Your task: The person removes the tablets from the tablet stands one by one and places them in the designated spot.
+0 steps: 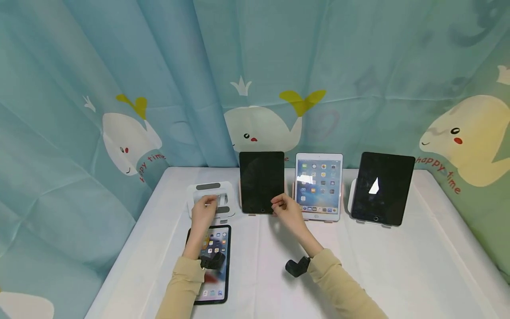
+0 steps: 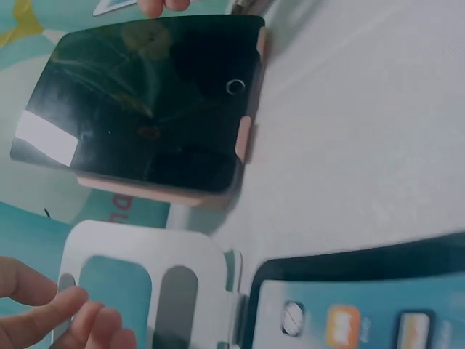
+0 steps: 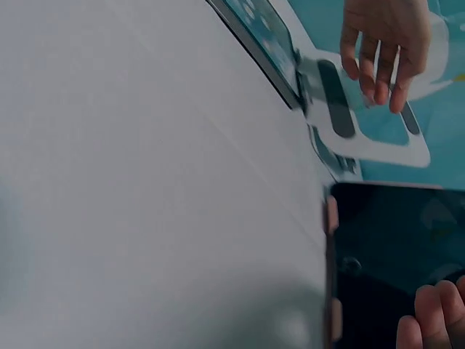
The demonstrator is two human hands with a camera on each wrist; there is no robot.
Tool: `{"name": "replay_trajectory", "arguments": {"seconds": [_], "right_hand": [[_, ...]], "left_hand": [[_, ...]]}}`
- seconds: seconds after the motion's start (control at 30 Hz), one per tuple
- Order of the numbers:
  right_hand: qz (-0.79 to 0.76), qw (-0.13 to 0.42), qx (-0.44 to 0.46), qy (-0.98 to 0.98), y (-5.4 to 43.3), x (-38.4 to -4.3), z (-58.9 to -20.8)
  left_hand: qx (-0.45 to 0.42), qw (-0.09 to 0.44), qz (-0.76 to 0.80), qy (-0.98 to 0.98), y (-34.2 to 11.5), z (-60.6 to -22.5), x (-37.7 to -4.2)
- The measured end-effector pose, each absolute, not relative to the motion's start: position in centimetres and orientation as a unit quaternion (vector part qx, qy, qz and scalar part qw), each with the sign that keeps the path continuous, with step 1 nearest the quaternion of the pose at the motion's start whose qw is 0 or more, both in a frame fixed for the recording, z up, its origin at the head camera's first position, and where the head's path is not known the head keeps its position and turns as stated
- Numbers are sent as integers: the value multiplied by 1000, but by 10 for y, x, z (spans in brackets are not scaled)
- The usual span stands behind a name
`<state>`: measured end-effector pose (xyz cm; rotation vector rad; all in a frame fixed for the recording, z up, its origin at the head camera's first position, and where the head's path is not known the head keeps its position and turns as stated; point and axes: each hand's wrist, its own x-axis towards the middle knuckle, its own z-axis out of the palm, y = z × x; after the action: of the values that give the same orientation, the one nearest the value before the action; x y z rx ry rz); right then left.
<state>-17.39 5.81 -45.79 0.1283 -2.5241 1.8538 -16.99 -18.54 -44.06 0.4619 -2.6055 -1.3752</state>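
Note:
In the head view my left hand [image 1: 204, 210] hovers over a white tablet stand [image 1: 229, 188] with grey pads, its fingers loosely bent and holding nothing. The right wrist view also shows that hand [image 3: 389, 47] with fingers hanging down in front of the stand. Below it, a black-framed tablet [image 1: 218, 241] with a lit screen lies on the table, partly covered by my left forearm. My right hand [image 1: 288, 215] is at the lower right corner of a dark-screened tablet [image 1: 259, 177], fingers loosely curled around nothing. A pink stand [image 2: 145, 190] props that tablet up.
To the right, a white tablet [image 1: 318, 181] with a lit home screen leans on a pink stand. Beyond it, another black tablet [image 1: 384, 186] stands on a white stand. A whale-print curtain [image 1: 255, 44] hangs behind the white-covered table [image 1: 259, 266].

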Motion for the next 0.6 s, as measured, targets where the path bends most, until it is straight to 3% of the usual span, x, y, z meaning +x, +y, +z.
{"name": "replay_trajectory", "arguments": {"seconds": [0.6], "right_hand": [[576,41,13,-816,76,-205,-433]], "left_hand": [[138,61,-526,-837,-169,-430,-194]]}}
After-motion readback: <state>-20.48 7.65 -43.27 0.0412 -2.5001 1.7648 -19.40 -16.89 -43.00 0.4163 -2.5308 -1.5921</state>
